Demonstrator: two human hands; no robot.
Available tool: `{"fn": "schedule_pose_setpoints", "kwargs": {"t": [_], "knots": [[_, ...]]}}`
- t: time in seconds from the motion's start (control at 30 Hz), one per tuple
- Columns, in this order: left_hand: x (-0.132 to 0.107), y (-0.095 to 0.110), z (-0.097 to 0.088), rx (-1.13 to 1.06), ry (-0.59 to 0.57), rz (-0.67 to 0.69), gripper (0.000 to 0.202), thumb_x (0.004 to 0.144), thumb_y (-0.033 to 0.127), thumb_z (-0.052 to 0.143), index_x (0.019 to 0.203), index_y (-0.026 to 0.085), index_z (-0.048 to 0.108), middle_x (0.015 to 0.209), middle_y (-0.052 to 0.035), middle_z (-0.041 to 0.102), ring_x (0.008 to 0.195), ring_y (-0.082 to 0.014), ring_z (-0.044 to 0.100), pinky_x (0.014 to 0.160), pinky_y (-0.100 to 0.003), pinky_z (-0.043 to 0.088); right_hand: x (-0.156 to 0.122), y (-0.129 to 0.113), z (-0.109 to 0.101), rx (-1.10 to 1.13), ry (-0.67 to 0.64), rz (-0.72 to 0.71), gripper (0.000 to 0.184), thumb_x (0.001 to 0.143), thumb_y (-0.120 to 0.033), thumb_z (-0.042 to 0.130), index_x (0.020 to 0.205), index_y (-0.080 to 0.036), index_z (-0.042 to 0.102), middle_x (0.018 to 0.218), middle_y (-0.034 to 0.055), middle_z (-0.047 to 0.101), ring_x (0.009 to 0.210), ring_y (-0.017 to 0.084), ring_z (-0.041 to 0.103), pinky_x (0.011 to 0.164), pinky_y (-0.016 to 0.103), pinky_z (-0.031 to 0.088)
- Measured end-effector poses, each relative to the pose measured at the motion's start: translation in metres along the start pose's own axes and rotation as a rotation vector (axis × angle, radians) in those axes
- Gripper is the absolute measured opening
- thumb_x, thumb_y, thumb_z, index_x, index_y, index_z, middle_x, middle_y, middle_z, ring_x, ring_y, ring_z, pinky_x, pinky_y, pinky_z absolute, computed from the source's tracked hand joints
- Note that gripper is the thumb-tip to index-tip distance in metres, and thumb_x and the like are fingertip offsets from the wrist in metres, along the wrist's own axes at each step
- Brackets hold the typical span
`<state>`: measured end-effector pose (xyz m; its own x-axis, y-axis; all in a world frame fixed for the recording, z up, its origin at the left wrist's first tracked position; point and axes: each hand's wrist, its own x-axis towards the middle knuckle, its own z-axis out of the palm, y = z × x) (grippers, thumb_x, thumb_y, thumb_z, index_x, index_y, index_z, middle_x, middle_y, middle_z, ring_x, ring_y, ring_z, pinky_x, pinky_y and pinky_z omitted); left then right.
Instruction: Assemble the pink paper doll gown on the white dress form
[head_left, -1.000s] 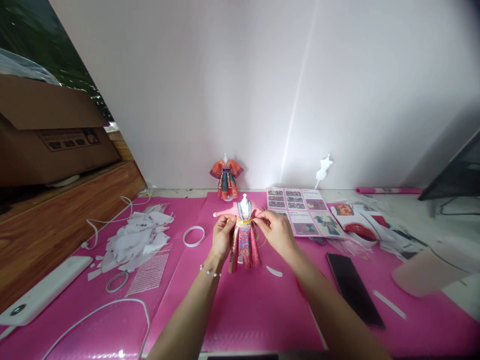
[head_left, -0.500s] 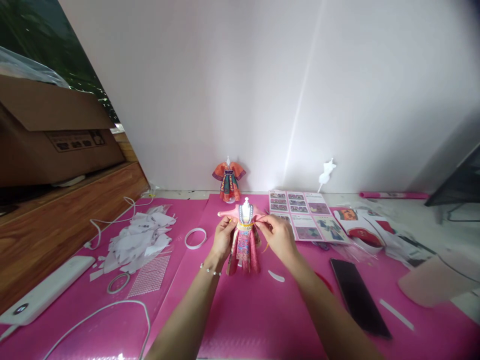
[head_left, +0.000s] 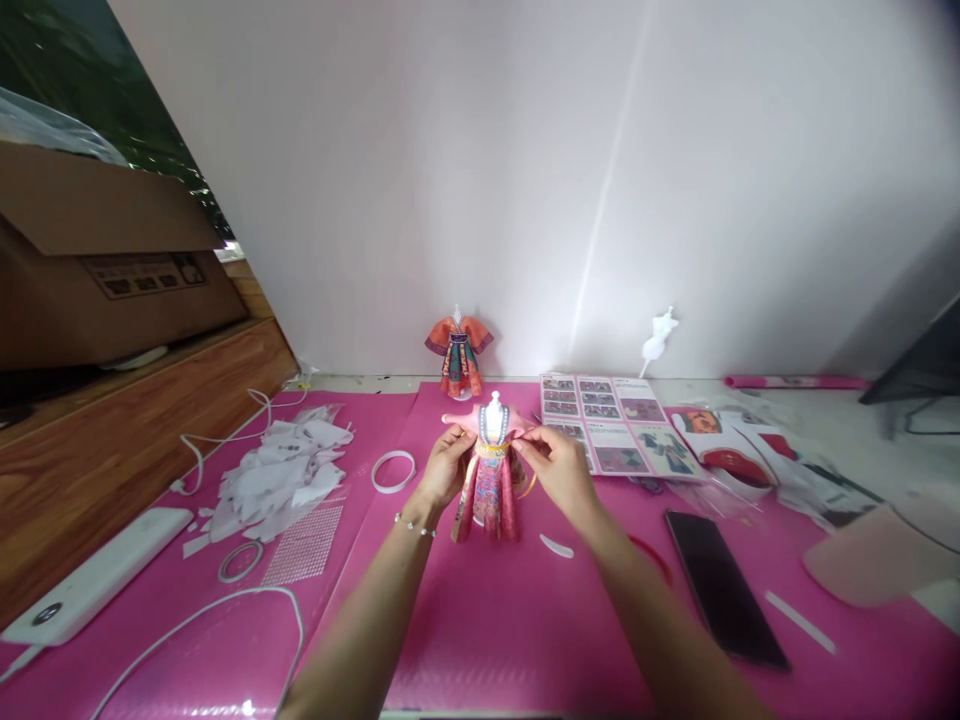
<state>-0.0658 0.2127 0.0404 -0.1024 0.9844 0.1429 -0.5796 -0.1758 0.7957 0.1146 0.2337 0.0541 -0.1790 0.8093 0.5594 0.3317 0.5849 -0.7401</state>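
Note:
A small white dress form [head_left: 494, 415] wears a pink doll dress [head_left: 491, 500] with a patterned skirt, a grey-white collar trim and stretched-out sleeves. Round its waist lies a yellow ribbon [head_left: 493, 449], and a loose length hangs at the right side. My left hand [head_left: 445, 468] is closed on the dress at the waist, under the sleeve. Opposite it, my right hand [head_left: 556, 470] pinches at the waist beside the other sleeve, where the ribbon runs; the fingertips partly hide it.
An orange-and-green dress on a stand [head_left: 458, 352] and a bare white dress form [head_left: 660, 338] are at the back. An instruction sheet [head_left: 622, 455], phone [head_left: 724, 590] and beige cup [head_left: 874, 560] lie right. White scraps [head_left: 281, 465], tape roll [head_left: 393, 472] and power bank [head_left: 97, 575] lie left.
My right hand has drawn in slightly upward by the sleeve, and the ribbon no longer shows stretched out towards it. My left hand keeps its hold. The whole view has shifted slightly.

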Motion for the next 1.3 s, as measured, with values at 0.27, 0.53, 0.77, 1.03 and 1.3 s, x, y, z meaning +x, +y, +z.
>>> {"fn": "schedule_pose_setpoints", "kwargs": {"t": [0.27, 0.53, 0.77, 1.03, 1.3], "knots": [[0.014, 0.008, -0.014, 0.019, -0.109, -0.069, 0.024, 0.064, 0.022, 0.085, 0.082, 0.013, 0.072, 0.078, -0.0049, 0.077, 0.070, -0.0190, 0.070, 0.077, -0.032, 0.052, -0.003, 0.001, 0.005, 0.124, -0.021, 0.071, 0.016, 0.083, -0.034, 0.064, 0.082, -0.020, 0.071, 0.078, 0.0043, 0.073, 0.064, 0.018, 0.062, 0.065, 0.030, 0.046], [0.023, 0.008, -0.018, 0.002, -0.180, -0.119, 0.020, 0.066, 0.018, 0.083, 0.082, 0.013, 0.073, 0.077, -0.0047, 0.077, 0.073, -0.0199, 0.072, 0.082, -0.034, 0.052, -0.014, -0.005, 0.017, 0.341, -0.025, 0.241, 0.023, 0.083, -0.040, 0.062, 0.082, -0.018, 0.069, 0.062, 0.0003, 0.064, 0.048, 0.014, 0.055, 0.046, 0.025, 0.043], [0.027, 0.002, -0.023, -0.018, -0.188, -0.125, 0.021, 0.067, 0.017, 0.081, 0.086, 0.013, 0.074, 0.080, -0.0062, 0.078, 0.075, -0.0221, 0.072, 0.083, -0.036, 0.053, -0.022, -0.003, 0.035, 0.484, 0.058, 0.354, 0.030, 0.085, -0.048, 0.061, 0.088, -0.018, 0.064, 0.062, -0.0022, 0.060, 0.046, 0.011, 0.052, 0.044, 0.023, 0.046], [0.027, -0.001, -0.021, -0.015, -0.166, -0.117, 0.020, 0.067, 0.017, 0.080, 0.085, 0.013, 0.074, 0.082, -0.0069, 0.078, 0.074, -0.0216, 0.072, 0.081, -0.035, 0.053, -0.015, -0.008, 0.031, 0.547, 0.083, 0.288, 0.027, 0.088, -0.047, 0.058, 0.095, -0.021, 0.059, 0.066, -0.0042, 0.057, 0.045, 0.009, 0.048, 0.041, 0.020, 0.043], [0.025, -0.002, -0.018, -0.024, -0.141, -0.112, 0.021, 0.064, 0.019, 0.083, 0.082, 0.013, 0.074, 0.079, -0.0050, 0.078, 0.069, -0.0187, 0.071, 0.075, -0.030, 0.053, -0.021, -0.005, 0.028, 0.523, 0.099, 0.233, 0.023, 0.091, -0.046, 0.055, 0.087, -0.023, 0.052, 0.058, -0.0073, 0.048, 0.042, 0.010, 0.049, 0.041, 0.022, 0.042]]}}
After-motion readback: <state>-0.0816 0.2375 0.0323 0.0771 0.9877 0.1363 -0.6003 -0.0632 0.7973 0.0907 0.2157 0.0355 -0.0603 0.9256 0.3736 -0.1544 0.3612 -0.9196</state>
